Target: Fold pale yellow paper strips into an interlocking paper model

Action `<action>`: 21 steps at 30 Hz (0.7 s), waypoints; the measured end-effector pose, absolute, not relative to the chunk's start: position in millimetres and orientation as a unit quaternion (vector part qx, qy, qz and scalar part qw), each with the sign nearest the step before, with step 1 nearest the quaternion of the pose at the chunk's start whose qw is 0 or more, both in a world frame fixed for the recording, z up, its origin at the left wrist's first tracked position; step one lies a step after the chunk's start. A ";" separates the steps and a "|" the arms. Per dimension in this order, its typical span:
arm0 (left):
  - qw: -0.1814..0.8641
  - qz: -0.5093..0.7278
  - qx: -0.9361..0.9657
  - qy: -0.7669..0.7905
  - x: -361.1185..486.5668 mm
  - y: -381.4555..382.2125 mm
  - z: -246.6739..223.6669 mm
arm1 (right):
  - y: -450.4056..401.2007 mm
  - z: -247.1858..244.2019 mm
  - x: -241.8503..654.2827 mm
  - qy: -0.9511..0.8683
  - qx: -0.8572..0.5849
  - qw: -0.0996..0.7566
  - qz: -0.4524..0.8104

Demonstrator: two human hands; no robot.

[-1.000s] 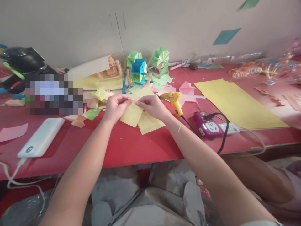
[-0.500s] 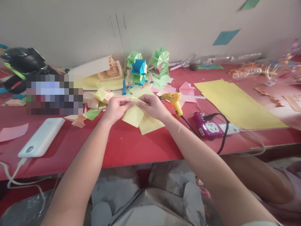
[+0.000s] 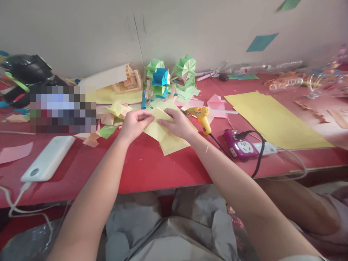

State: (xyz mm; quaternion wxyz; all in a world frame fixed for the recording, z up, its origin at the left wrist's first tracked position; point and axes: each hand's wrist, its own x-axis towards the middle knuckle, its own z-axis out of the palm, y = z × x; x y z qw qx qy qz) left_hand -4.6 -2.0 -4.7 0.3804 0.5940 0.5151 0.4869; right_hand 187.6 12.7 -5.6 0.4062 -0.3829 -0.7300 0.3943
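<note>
Between my two hands is a small piece of pale yellow paper [image 3: 158,129], tilted with a corner pointing up. My left hand [image 3: 137,125] pinches its left edge between thumb and fingers. On the other side, my right hand [image 3: 176,123] grips the paper with its thumb in front and its fingers behind. Beneath it lies another pale yellow sheet [image 3: 174,145] on the red table [image 3: 152,170]. Just right of my right hand rests a yellow hot glue gun [image 3: 201,117], its cord running toward the table edge.
Folded green and blue paper shapes [image 3: 160,81] stand by the wall. A purple power strip [image 3: 240,145] and a large yellow sheet [image 3: 274,119] lie to the right, a white power bank [image 3: 49,159] to the left. Another person's leg [image 3: 301,210] shows at lower right.
The small yellow paper has turned slightly between my hands, and its lower corner has shifted. My fingers have moved a little along its edges; the surroundings look the same.
</note>
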 end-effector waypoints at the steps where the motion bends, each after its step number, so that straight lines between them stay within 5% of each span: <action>1: 0.386 0.491 0.587 0.515 -4.5 -1.9 -5.2 | 12.5 -6.0 187.6 -0.731 -0.387 0.404 0.391; 13: 0.403 0.486 0.567 0.528 0.1 -4.7 0.7 | 9.2 -5.2 187.9 -0.780 -0.399 0.384 0.291; 21: 0.580 0.480 0.512 0.415 0.0 -7.1 6.6 | 10.7 -4.5 189.5 -0.764 -0.407 0.400 0.302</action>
